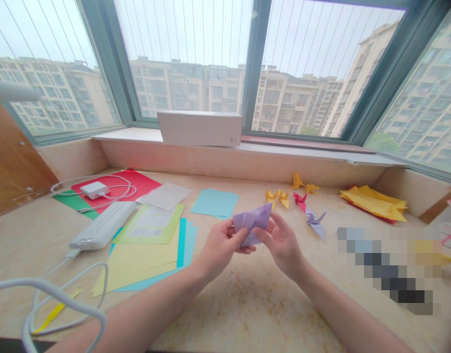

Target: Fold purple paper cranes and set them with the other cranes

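Here, the left hand (pixel 221 241) and right hand (pixel 283 241) both pinch the folded purple paper (pixel 252 223), thumbs closed against fingers, above the counter (pixel 254 309). Beyond the right hand sit 1 red crane (pixel 300 200) and 1 purple crane (pixel 314 221), near each other.

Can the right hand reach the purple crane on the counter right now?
Probably yes: the purple crane lies close by the right hand, with nothing visible between them. It holds the folded purple paper, though, so would likely have to let go first.
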Available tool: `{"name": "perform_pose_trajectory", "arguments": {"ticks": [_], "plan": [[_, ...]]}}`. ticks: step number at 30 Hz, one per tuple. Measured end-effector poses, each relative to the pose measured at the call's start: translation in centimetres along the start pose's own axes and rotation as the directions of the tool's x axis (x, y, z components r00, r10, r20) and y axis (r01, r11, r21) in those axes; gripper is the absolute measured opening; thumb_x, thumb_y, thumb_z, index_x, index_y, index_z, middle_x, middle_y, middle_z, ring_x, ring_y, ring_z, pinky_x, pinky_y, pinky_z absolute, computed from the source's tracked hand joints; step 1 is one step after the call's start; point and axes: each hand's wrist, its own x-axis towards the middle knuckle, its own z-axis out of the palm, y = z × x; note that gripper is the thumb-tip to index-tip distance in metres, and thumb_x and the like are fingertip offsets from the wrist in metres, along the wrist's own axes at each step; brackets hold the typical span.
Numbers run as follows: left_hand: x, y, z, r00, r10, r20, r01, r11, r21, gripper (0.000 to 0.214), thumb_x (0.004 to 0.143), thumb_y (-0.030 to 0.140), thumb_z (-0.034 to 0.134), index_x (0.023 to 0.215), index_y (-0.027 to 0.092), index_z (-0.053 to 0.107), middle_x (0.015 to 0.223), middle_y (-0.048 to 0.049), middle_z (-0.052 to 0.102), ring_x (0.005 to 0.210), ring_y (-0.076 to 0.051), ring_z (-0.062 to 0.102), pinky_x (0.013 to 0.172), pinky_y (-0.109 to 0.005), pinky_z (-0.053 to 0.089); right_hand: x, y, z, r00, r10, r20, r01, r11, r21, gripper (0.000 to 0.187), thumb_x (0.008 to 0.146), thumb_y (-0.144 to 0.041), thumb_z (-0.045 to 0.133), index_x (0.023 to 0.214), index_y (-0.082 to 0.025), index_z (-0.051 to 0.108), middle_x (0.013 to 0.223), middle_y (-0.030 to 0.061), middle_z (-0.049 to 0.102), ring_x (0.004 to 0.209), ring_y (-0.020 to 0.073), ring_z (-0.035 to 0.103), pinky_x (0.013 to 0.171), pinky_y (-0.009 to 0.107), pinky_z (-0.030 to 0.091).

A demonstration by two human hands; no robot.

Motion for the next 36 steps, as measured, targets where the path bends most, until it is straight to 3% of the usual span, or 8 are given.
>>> {"name": "perform_pose_trajectory", "arguments": {"ticks": [6, 10, 13, 18, 23, 28, 31, 36], "plan": [[-0.1, -0.3, 0.0, 0.999, 0.035, -0.008, -0.034, 0.997, 0.075, 0.045, 0.084, 0.044, 0.071, 0.115, 0.011, 0.065, 0.092, -0.0119, 0.075, 0.072, -0.020, 0.073, 0.067, -0.032, 0.058, 0.0, -0.6, -0.1, 0.994, -0.106, -0.026, 0.103, 0.989, -0.104, 0.016, 0.086, -0.031, 0.073, 0.102, -0.028, 0.074, 0.116, 0.0073, 0.059, 0.111, 0.0249, 0.058, 0.094, 0.040, 0.050], [-0.3, -0.3, 0.2, 0.993, 0.105, 0.046, -0.111, 0.978, 0.175, 0.036, 0.085, 0.043, 0.071, 0.101, 0.011, 0.070, 0.084, -0.0086, 0.072, 0.073, -0.018, 0.068, 0.063, -0.026, 0.052, 0.1, -0.9, -0.1, 0.994, -0.080, -0.074, 0.074, 0.993, -0.087, 0.009, 0.088, -0.031, 0.070, 0.094, -0.029, 0.077, 0.106, 0.0053, 0.061, 0.098, 0.0208, 0.061, 0.084, 0.034, 0.052], [-0.4, -0.2, 0.2, 0.985, 0.126, 0.115, -0.148, 0.967, 0.208, 0.037, 0.088, 0.046, 0.065, 0.088, 0.010, 0.070, 0.075, -0.0058, 0.067, 0.069, -0.015, 0.063, 0.062, -0.024, 0.050, 0.1, -0.8, -0.3, 0.998, -0.036, -0.046, 0.032, 0.996, -0.084, 0.009, 0.086, -0.032, 0.073, 0.092, -0.029, 0.080, 0.098, 0.0044, 0.064, 0.092, 0.0196, 0.062, 0.079, 0.032, 0.053], [-0.2, 0.0, 0.2, 0.994, 0.058, 0.090, -0.074, 0.979, 0.191, 0.049, 0.089, 0.056, 0.058, 0.085, 0.009, 0.070, 0.066, -0.0049, 0.062, 0.057, -0.015, 0.060, 0.052, -0.026, 0.052, -0.1, -0.7, -0.6, 0.998, -0.014, 0.064, 0.021, 0.994, -0.108, 0.018, 0.091, -0.030, 0.067, 0.103, -0.033, 0.079, 0.108, 0.0063, 0.062, 0.097, 0.0202, 0.063, 0.077, 0.031, 0.054], [-0.1, 0.2, 0.0, 0.999, 0.042, 0.000, -0.042, 0.992, 0.122, 0.047, 0.087, 0.055, 0.061, 0.089, 0.009, 0.071, 0.068, -0.0060, 0.064, 0.057, -0.014, 0.060, 0.050, -0.024, 0.052, -0.2, -1.6, -1.1, 0.975, -0.081, 0.206, 0.106, 0.987, -0.119, 0.029, 0.095, -0.028, 0.060, 0.119, -0.037, 0.072, 0.123, 0.0073, 0.056, 0.113, 0.0239, 0.058, 0.090, 0.037, 0.052], [-0.2, 0.3, 0.0, 0.997, 0.025, -0.072, -0.021, 0.998, 0.058, 0.044, 0.086, 0.054, 0.064, 0.088, 0.010, 0.071, 0.068, -0.0056, 0.066, 0.059, -0.014, 0.062, 0.054, -0.023, 0.053, -0.3, -3.0, -1.4, 0.945, -0.060, 0.322, 0.118, 0.979, -0.164, 0.032, 0.097, -0.037, 0.055, 0.126, -0.033, 0.068, 0.134, 0.0094, 0.050, 0.122, 0.0283, 0.053, 0.102, 0.044, 0.046], [-0.3, 0.4, 0.1, 0.998, 0.025, -0.065, -0.023, 0.999, 0.024, 0.044, 0.085, 0.053, 0.065, 0.088, 0.010, 0.072, 0.069, -0.0055, 0.067, 0.061, -0.014, 0.063, 0.057, -0.024, 0.055, -0.3, -3.1, -1.4, 0.943, -0.047, 0.330, 0.115, 0.975, -0.189, 0.034, 0.100, -0.039, 0.048, 0.125, -0.031, 0.070, 0.134, 0.0103, 0.050, 0.121, 0.0281, 0.054, 0.102, 0.045, 0.046], [-0.5, 0.5, 0.2, 0.999, 0.032, -0.027, -0.032, 0.999, -0.010, 0.049, 0.088, 0.057, 0.060, 0.091, 0.010, 0.072, 0.073, -0.0076, 0.070, 0.067, -0.017, 0.066, 0.060, -0.026, 0.055, -0.2, -2.4, -1.1, 0.964, -0.081, 0.252, 0.153, 0.947, -0.281, 0.027, 0.096, -0.026, 0.058, 0.117, -0.033, 0.073, 0.125, 0.0085, 0.056, 0.115, 0.0252, 0.057, 0.094, 0.040, 0.052]]}}
